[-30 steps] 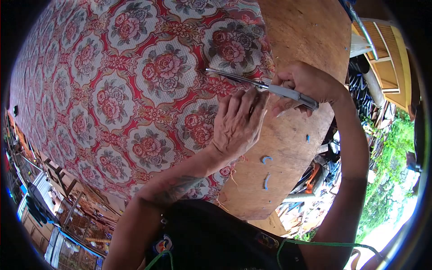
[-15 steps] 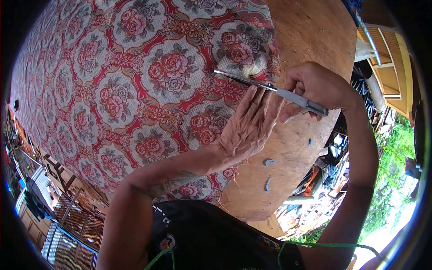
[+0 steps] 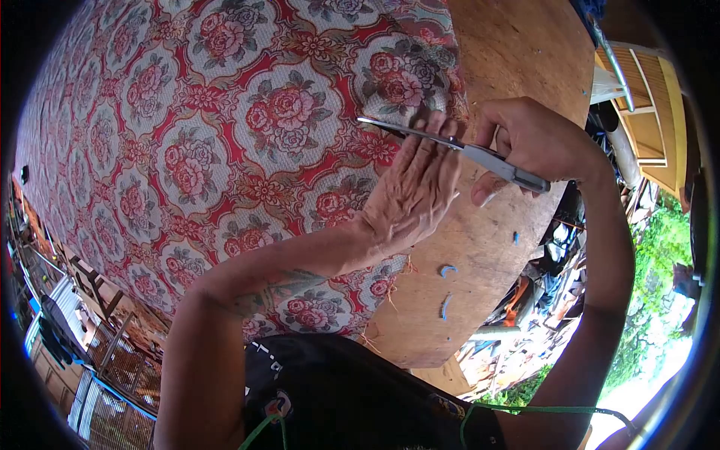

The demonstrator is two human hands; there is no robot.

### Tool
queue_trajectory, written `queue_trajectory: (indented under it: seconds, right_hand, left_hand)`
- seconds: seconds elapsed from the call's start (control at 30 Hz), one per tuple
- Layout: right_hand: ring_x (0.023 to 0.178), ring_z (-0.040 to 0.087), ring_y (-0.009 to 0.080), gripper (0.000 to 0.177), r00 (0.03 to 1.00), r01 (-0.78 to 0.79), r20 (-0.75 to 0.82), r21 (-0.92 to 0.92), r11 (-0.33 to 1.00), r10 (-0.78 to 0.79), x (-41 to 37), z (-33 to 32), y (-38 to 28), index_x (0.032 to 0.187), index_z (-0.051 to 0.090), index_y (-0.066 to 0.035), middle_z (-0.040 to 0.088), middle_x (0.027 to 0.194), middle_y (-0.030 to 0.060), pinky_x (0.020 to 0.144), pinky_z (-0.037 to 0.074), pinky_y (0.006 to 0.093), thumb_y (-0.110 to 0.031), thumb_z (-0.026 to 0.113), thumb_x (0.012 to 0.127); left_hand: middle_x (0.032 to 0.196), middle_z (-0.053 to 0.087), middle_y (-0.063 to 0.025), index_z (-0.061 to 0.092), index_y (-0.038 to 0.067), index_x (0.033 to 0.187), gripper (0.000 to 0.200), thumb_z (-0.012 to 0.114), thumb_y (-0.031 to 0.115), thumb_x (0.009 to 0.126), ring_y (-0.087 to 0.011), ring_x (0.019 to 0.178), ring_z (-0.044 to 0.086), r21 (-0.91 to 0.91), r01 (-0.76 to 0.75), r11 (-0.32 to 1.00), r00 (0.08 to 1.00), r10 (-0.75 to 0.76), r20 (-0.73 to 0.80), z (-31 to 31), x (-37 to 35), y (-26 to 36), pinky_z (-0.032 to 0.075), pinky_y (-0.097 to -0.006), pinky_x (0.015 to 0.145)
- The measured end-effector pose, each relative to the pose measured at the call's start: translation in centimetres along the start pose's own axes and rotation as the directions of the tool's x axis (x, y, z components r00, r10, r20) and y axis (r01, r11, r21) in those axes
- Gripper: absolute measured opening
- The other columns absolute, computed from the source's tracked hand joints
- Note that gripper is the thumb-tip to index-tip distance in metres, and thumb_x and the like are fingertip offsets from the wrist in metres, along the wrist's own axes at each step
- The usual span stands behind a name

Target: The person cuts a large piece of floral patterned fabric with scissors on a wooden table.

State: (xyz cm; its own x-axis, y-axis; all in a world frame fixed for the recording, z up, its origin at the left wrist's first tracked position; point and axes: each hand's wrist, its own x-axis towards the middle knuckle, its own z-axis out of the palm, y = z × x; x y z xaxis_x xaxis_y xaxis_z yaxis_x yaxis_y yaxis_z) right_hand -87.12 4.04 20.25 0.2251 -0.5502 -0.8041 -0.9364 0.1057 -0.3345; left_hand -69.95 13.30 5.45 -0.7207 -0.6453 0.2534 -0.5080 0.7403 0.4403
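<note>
A red floral fabric (image 3: 225, 127) covers most of a wooden table (image 3: 517, 52). My right hand (image 3: 536, 142) grips grey-handled scissors (image 3: 457, 146), whose blades point left across the fabric's right edge. My left hand (image 3: 416, 191) lies flat on the fabric just below the blades, fingers stretched along the cloth's edge and touching the scissors' blade.
Small blue scraps (image 3: 446, 289) lie on the bare wood near the table's front edge. Frayed threads hang from the fabric's lower edge. To the right stand a wooden slatted frame (image 3: 652, 97) and a heap of clutter (image 3: 555, 277) over greenery. A metal fence (image 3: 112, 390) lies lower left.
My left hand has slid up and to the right along the fabric's edge, closer to the blades. The scissors and my right hand have shifted slightly right.
</note>
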Motion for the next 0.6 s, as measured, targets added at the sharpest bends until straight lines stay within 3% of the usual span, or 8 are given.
queue_trajectory:
  seconds: [0.1, 0.17, 0.23, 0.27, 0.37, 0.4, 0.5, 0.6]
  right_hand:
    - [0.052, 0.059, 0.0094, 0.052, 0.999, -0.024, 0.033, 0.092, 0.996, 0.021, -0.1, 0.5, 0.3, 0.096, 0.071, 0.000, 0.067, 0.066, 0.0049, 0.048, 0.045, 0.0264, -0.032, 0.096, 0.065]
    - [0.052, 0.059, 0.0094, 0.049, 0.998, -0.037, 0.057, 0.163, 0.986, 0.028, 0.1, 1.3, 1.2, 0.096, 0.071, 0.000, 0.066, 0.066, 0.0040, 0.047, 0.044, 0.0264, -0.029, 0.096, 0.067]
    - [0.051, 0.057, 0.0089, 0.043, 0.991, -0.041, 0.135, 0.354, 0.934, -0.008, 0.5, 2.2, 2.5, 0.098, 0.071, 0.001, 0.066, 0.065, 0.0011, 0.046, 0.043, 0.0272, -0.023, 0.094, 0.070]
    - [0.058, 0.058, 0.0058, 0.042, 0.988, -0.065, 0.155, 0.366, 0.928, 0.008, 0.6, 2.5, 2.7, 0.101, 0.072, 0.001, 0.068, 0.072, 0.0001, 0.050, 0.044, 0.0246, -0.020, 0.093, 0.071]
    - [0.069, 0.059, 0.0031, 0.043, 0.993, 0.068, 0.049, 0.524, 0.849, -0.110, 1.5, 4.1, 3.6, 0.103, 0.073, 0.001, 0.070, 0.080, 0.0007, 0.056, 0.044, 0.0226, -0.020, 0.093, 0.071]
    - [0.078, 0.060, 0.0027, 0.044, 0.994, 0.056, 0.050, 0.533, 0.845, -0.098, 2.0, 4.5, 3.8, 0.105, 0.072, 0.002, 0.070, 0.087, 0.0020, 0.064, 0.046, 0.0214, -0.020, 0.093, 0.073]
    - [0.077, 0.060, 0.0043, 0.048, 0.979, 0.157, 0.021, 0.543, 0.825, -0.201, 3.4, 5.7, 4.3, 0.108, 0.070, 0.004, 0.069, 0.084, 0.0017, 0.067, 0.049, 0.0226, -0.020, 0.092, 0.074]
    - [0.080, 0.062, 0.0070, 0.054, 0.981, 0.143, 0.025, 0.573, 0.807, -0.191, 4.1, 6.0, 4.2, 0.112, 0.067, 0.005, 0.069, 0.087, 0.0026, 0.072, 0.052, 0.0240, -0.019, 0.094, 0.071]
  left_hand:
    - [0.155, 0.027, -0.0360, 0.025, -0.017, 0.148, 0.077, 0.052, 0.034, 0.097, -0.0485, 0.149, 0.022, -0.137, 0.092, 0.986, 0.995, -0.085, 0.052, 0.0, 0.0, 0.4, 0.015, -0.0560, 0.124]
    - [0.156, 0.026, -0.0354, 0.025, -0.017, 0.149, 0.078, 0.048, 0.037, 0.097, -0.0477, 0.150, 0.021, -0.103, 0.093, 0.990, 0.995, -0.089, 0.044, 0.3, 0.2, 0.8, 0.012, -0.0550, 0.125]
    - [0.158, 0.023, -0.0353, 0.025, -0.017, 0.150, 0.080, 0.045, 0.041, 0.097, -0.0478, 0.150, 0.021, -0.010, 0.102, 0.995, 0.992, -0.101, 0.077, 0.2, 0.4, 1.2, 0.013, -0.0550, 0.125]
    - [0.159, 0.022, -0.0348, 0.027, -0.013, 0.151, 0.081, 0.044, 0.044, 0.097, -0.0473, 0.149, 0.022, 0.083, 0.066, 0.994, 0.990, -0.076, 0.120, 0.1, 0.4, 1.3, 0.015, -0.0544, 0.125]
    - [0.158, 0.024, -0.0341, 0.027, -0.008, 0.154, 0.078, 0.044, 0.044, 0.098, -0.0467, 0.149, 0.024, 0.086, 0.049, 0.995, 0.981, -0.064, 0.181, -0.1, 0.5, 1.3, 0.016, -0.0536, 0.124]
    - [0.158, 0.026, -0.0326, 0.028, -0.003, 0.155, 0.076, 0.046, 0.045, 0.099, -0.0470, 0.148, 0.025, 0.096, 0.034, 0.995, 0.986, -0.049, 0.158, 0.0, 0.3, 1.2, 0.017, -0.0544, 0.124]
    - [0.157, 0.028, -0.0313, 0.027, -0.002, 0.154, 0.076, 0.048, 0.045, 0.099, -0.0476, 0.148, 0.025, 0.042, 0.048, 0.998, 0.995, -0.051, 0.086, 0.4, 0.1, 1.2, 0.018, -0.0564, 0.123]
    - [0.156, 0.032, -0.0276, 0.035, 0.002, 0.152, 0.071, 0.054, 0.044, 0.098, -0.0473, 0.146, 0.028, -0.039, 0.062, 0.997, 0.997, -0.060, 0.055, 0.7, 0.2, 1.1, 0.021, -0.0563, 0.122]
